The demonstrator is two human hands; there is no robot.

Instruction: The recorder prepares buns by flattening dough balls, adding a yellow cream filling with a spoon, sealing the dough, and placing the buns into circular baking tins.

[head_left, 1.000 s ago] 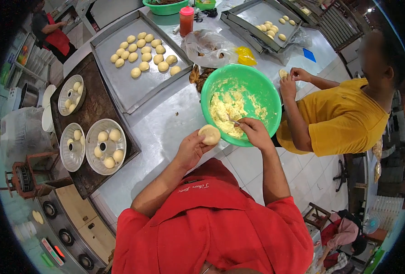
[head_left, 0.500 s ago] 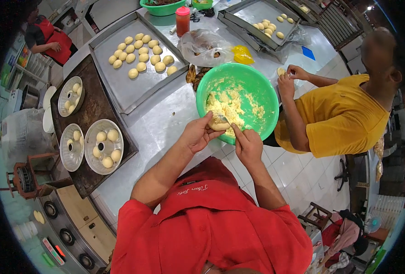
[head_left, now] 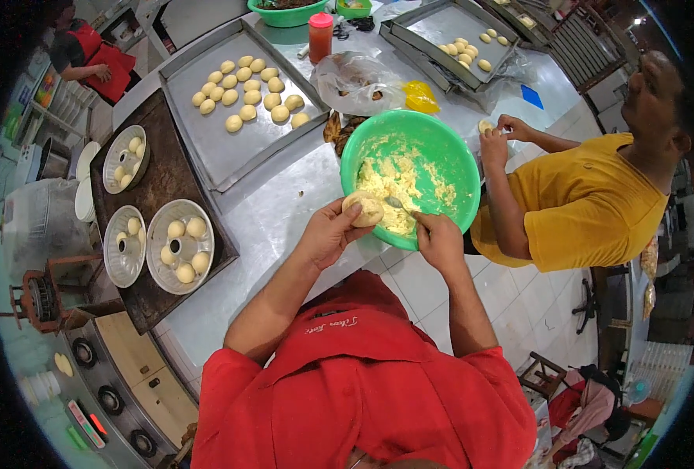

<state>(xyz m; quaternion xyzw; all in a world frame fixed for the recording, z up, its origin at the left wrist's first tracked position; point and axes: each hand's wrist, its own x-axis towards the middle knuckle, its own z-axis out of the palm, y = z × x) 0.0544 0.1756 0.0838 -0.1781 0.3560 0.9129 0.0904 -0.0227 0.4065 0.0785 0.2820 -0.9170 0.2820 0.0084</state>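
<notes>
My left hand (head_left: 329, 233) holds a flattened round of pale dough (head_left: 365, 209) at the near left edge of a green bowl (head_left: 448, 144), with a pale smear on it. My right hand (head_left: 437, 238) grips a metal spoon (head_left: 398, 205) dipped toward the crumbly yellow mixture (head_left: 384, 172) in that bowl, just right of the dough. A large metal tray (head_left: 210, 156) with several dough balls (head_left: 251, 97) lies behind to the left. On a dark baking tray (head_left: 155, 305) at the left sit three ring pans (head_left: 168, 281), each holding several dough balls.
A co-worker in yellow (head_left: 577, 203) stands at my right, holding a small piece of dough. Bags (head_left: 347, 82), a red-lidded bottle (head_left: 320, 43) and stacked trays (head_left: 425, 23) are at the back. Another person in a red apron (head_left: 108, 74) is at the upper left; a stove (head_left: 112, 402) is lower left.
My right hand brought the spoon from the bowl onto the dough, then drew it slightly right toward the mixture. My left hand raised the dough a little. The person at upper left shifted.
</notes>
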